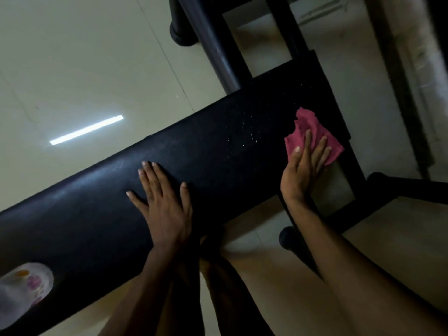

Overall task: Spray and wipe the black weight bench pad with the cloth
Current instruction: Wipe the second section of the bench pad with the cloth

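The black weight bench pad (101, 214) runs diagonally from lower left to upper right. Small spray droplets glisten on the pad's upper middle part. My left hand (162, 204) lies flat on the pad with fingers spread, holding nothing. My right hand (303, 170) presses flat on a pink cloth (305, 132) at the pad's right edge, fingers stretched over it. The cloth is crumpled and part of it hangs past the pad's edge. A clear spray bottle (21, 289) with coloured dots stands on the pad at the lower left corner of the view.
Black metal frame tubes (218, 49) of the bench rise at the top and extend right (412, 187), ending in round rubber feet. Pale glossy floor tiles (84, 69) reflect a strip light. My bare legs (218, 275) show below the pad.
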Available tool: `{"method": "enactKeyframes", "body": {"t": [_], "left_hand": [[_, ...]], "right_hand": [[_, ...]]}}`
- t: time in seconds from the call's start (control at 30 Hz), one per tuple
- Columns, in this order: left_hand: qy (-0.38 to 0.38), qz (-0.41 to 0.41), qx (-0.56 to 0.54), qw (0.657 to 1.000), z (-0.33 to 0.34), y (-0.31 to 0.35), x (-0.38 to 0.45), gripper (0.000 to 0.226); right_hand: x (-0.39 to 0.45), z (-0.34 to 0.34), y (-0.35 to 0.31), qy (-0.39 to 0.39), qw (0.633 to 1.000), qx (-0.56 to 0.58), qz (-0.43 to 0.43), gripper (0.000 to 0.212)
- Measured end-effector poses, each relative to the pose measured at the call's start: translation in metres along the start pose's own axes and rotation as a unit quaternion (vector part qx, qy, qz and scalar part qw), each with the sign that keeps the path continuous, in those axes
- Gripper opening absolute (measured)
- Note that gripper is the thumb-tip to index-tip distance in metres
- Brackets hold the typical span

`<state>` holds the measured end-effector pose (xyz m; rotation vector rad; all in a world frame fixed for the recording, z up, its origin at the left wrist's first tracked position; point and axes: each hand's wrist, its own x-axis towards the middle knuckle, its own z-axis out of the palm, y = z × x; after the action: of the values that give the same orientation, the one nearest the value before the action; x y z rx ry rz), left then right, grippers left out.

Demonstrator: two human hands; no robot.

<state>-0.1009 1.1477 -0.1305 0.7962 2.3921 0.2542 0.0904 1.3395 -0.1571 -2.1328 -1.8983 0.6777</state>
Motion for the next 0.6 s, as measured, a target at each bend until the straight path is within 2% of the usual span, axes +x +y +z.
{"method": "enactKeyframes", "body": {"t": [0.1,0.27,0.6], "left_hand": [[-0.019,-0.028,-0.007,0.999,-0.005,0.009,0.001,0.077],[-0.044,-0.017,-0.006,0.999,-0.01,0.003,0.002,0.08],[-0.061,-0.01,0.007,0.998,-0.011,-0.002,0.003,0.079]], "right_hand": [[0.024,-0.005,-0.01,0.017,0.998,-0.032,0.049,0.054],[0.065,-0.004,-0.022,0.009,0.99,-0.09,0.106,0.052],[0.126,-0.012,-0.049,0.024,0.985,-0.121,0.122,0.051]]}}
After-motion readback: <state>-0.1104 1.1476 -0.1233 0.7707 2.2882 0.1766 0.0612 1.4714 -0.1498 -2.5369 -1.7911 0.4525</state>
